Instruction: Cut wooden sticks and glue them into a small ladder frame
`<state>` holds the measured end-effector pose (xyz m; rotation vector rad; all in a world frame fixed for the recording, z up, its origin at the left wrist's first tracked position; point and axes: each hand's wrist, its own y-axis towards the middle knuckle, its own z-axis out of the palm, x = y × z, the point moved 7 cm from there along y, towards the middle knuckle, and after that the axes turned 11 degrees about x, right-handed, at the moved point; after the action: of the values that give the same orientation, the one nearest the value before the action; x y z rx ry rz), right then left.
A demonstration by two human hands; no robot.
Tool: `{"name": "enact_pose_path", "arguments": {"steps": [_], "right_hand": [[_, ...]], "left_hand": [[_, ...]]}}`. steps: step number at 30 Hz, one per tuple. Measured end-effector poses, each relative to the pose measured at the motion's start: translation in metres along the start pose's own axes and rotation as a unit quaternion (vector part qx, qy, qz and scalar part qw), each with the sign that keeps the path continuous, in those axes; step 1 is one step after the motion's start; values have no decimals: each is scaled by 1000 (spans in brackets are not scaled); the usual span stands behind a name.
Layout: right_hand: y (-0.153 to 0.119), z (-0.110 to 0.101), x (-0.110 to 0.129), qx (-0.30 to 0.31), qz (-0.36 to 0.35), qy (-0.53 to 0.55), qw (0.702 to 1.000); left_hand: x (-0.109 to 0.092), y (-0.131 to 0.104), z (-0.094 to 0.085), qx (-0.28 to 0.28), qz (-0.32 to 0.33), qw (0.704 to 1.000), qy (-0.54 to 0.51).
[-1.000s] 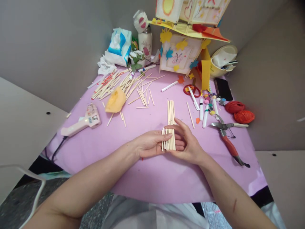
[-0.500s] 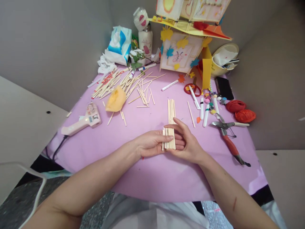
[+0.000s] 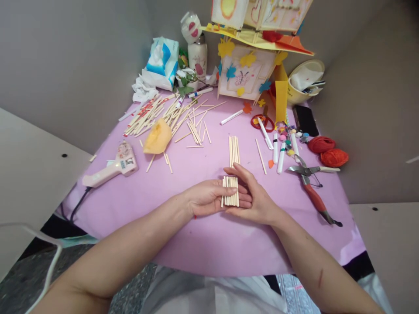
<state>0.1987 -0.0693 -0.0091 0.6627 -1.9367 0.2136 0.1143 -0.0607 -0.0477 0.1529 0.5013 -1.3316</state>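
Observation:
A row of short pale wooden sticks (image 3: 231, 198) lies side by side across my fingers, near the middle of the purple-covered table. My left hand (image 3: 211, 196) grips it, the thumb pressed on top. Curved around the right side of the row, my right hand (image 3: 258, 198) supports it, with its fingers partly beneath the sticks. Just beyond my hands, longer sticks (image 3: 234, 150) stand in a close parallel group; their near ends are hidden by my right fingers and the short row.
Loose sticks (image 3: 147, 114), a yellow cup-like piece (image 3: 157, 136) and a pink glue gun (image 3: 114, 165) lie left. A decorated stick house (image 3: 245, 72) stands behind. Markers (image 3: 281, 158), red-handled pruners (image 3: 314, 198) and red yarn (image 3: 334, 158) are on the right.
The view has shifted slightly, so most things appear a little further left. My right index finger has moved slightly left over the sticks. My left hand keeps its grip.

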Motion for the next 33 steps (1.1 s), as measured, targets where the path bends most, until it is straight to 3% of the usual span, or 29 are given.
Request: {"name": "enact_pose_path", "arguments": {"steps": [22,33], "right_hand": [[-1,4,-4,14,18,35,999],[0,7,-3,26,9,-10,1000]], "left_hand": [[-2,2,7,29,-2,999,-29],[-1,1,5,-1,-13,1000,9]]}}
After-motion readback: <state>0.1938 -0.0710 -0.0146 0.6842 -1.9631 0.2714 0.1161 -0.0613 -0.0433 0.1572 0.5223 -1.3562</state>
